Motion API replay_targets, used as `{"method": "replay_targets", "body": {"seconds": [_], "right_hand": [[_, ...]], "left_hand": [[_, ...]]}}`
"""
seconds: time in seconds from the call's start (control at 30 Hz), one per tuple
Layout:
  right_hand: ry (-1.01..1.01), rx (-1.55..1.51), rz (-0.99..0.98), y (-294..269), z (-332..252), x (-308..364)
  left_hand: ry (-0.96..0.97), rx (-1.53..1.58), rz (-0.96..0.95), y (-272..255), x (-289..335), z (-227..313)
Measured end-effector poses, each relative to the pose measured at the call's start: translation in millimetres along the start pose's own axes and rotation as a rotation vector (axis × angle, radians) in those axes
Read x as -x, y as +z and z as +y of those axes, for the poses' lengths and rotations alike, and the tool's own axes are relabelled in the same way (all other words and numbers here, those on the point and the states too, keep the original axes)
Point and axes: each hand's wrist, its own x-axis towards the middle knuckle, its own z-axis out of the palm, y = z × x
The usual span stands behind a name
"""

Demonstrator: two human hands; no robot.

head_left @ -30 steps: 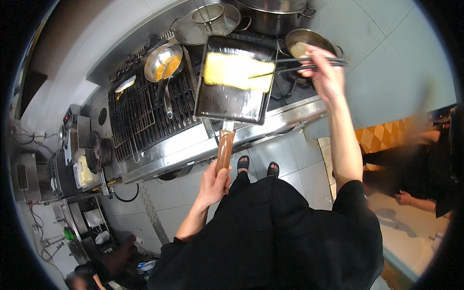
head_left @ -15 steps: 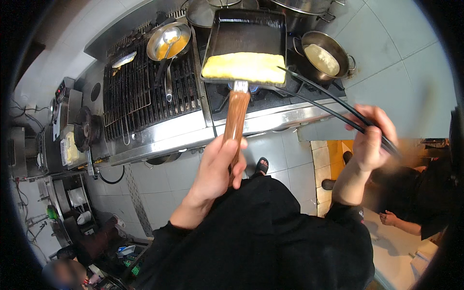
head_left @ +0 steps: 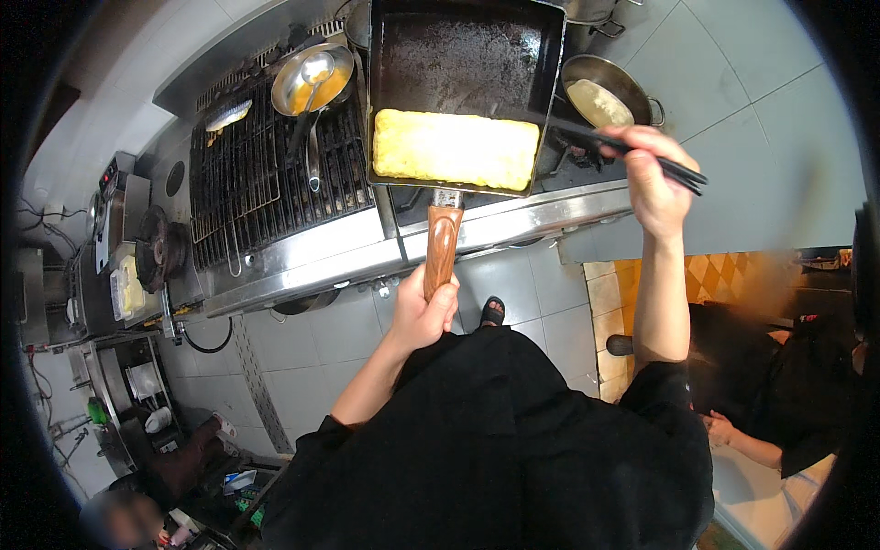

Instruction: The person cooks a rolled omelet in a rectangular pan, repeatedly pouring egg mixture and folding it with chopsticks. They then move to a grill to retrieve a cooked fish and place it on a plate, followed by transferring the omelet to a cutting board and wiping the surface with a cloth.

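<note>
Well, the left hand (head_left: 424, 310) was wrapped round the brown handle (head_left: 442, 246) of a square pan (head_left: 463, 64), where egg (head_left: 456, 149) lay along the near edge. The right hand (head_left: 658, 191) gripped black chopsticks (head_left: 686, 175).

1 left hand (head_left: 425, 310), 1 right hand (head_left: 658, 179): 2 own. 1 square pan (head_left: 463, 64), 1 round pan (head_left: 340, 81): 2. 1 omelette (head_left: 456, 148). 1 pair of chopsticks (head_left: 676, 170). 1 ladle (head_left: 318, 67). 1 side pot (head_left: 629, 81), 1 top pot (head_left: 591, 11) cut off by edge: 2 at least. 1 fish (head_left: 229, 115). 1 grill (head_left: 247, 197). 1 tub (head_left: 117, 297). 1 sandal (head_left: 492, 313). 1 left person (head_left: 174, 463), 1 right person (head_left: 765, 385): 2 others.
</note>
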Motion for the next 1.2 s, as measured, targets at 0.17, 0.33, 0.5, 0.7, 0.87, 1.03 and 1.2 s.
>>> {"method": "replay_targets", "body": {"seconds": [0.17,0.33,0.5,0.7,0.87,1.03,1.2], "right_hand": [[-0.005,0.037,0.064,8,-1,-6],[-0.007,0.203,-0.093,15,-2,-12],[0.067,0.265,-0.151,31,5,-18],[0.047,0.36,-0.147,38,7,-7],[0.064,0.175,0.246,20,5,33],[0.272,0.19,0.3,3,13,104],[0.376,0.172,0.425,-8,14,157]], "left_hand": [[0.066,-0.011,-0.001,2,-13,-15],[0.06,0.013,0.024,9,-16,-28],[0.036,-0.019,0.011,13,-20,-32],[-0.069,0.034,0.05,19,-29,-47],[-0.209,0.031,0.229,21,-60,-88],[-0.222,0.023,0.326,18,-99,-120],[-0.305,0.106,0.356,14,-121,-125]]}}
